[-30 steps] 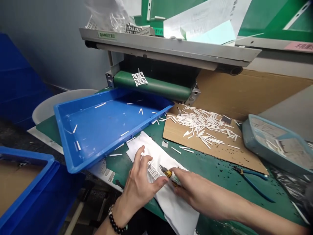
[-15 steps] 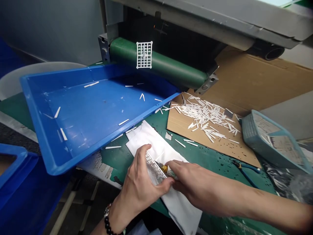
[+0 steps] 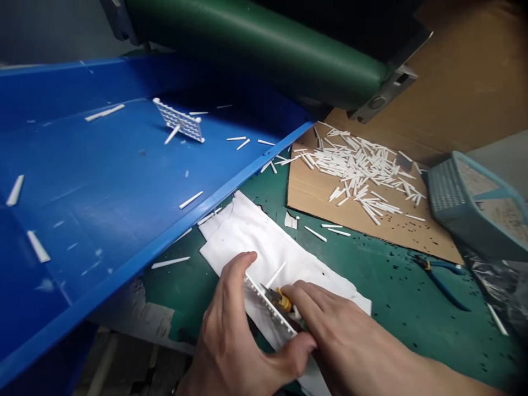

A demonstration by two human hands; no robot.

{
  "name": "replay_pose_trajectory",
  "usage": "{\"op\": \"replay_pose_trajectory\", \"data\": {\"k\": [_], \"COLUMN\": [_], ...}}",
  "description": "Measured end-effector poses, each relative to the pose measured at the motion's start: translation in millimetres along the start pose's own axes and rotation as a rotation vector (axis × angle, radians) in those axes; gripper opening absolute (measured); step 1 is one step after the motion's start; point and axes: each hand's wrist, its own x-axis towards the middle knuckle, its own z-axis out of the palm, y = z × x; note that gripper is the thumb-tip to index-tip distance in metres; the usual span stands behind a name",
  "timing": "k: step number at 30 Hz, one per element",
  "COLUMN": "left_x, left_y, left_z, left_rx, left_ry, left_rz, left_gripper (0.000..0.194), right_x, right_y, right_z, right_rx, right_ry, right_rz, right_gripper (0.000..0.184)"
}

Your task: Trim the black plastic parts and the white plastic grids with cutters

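Observation:
My left hand [image 3: 241,330] is shut on the edge of a white plastic lattice grid [image 3: 268,308], which rests tilted on a white cloth [image 3: 268,242]. My right hand [image 3: 346,335] grips small yellow-handled side cutters [image 3: 280,300], their metal jaws at the grid's edge. The cutter handles are mostly hidden by my fingers. A loose white plastic rod [image 3: 276,274] lies on the cloth just beyond the grid. A second lattice grid [image 3: 179,122], with a rod still attached, lies in a blue plastic tray [image 3: 103,181].
The tray's long rim runs beside the cloth, and scattered rods lie inside it. Right of the cloth, a heap of white rods covers a cardboard sheet [image 3: 363,181] on a green mat [image 3: 391,291]. Blue-handled pliers [image 3: 441,280] and a grey-blue basket [image 3: 466,203] lie further right, below a green roller [image 3: 264,49].
The camera has moved closer and down. The second grid, earlier in front of the green roller, now lies in the tray. A loose rod now shows on the cloth.

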Motion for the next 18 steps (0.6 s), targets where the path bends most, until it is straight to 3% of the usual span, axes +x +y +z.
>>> {"op": "replay_pose_trajectory", "data": {"k": [4, 8, 12, 15, 18], "left_x": [-2, -3, -1, -1, -3], "left_y": [-1, -4, -6, -7, -9], "left_z": [2.5, -2.1, -22.2, -36.7, -41.0], "left_rx": [-0.021, -0.052, -0.069, -0.071, -0.091], "left_ry": [-0.047, -0.111, -0.261, -0.351, -0.351], "left_rz": [-0.055, 0.016, 0.059, 0.033, 0.002], "left_gripper": [0.096, 0.097, 0.096, 0.098, 0.103], "right_x": [-1, -2, -6, -13, -22], "right_y": [9, 13, 16, 20, 22], "right_z": [18, 25, 3, -15, -20], "right_rx": [0.096, 0.148, 0.345, 0.545, 0.572], "right_ry": [0.187, 0.291, 0.228, 0.172, 0.166], "right_rz": [-0.118, -0.177, -0.118, -0.031, -0.013], "right_gripper": [0.041, 0.033, 0.02, 0.03, 0.042]}}
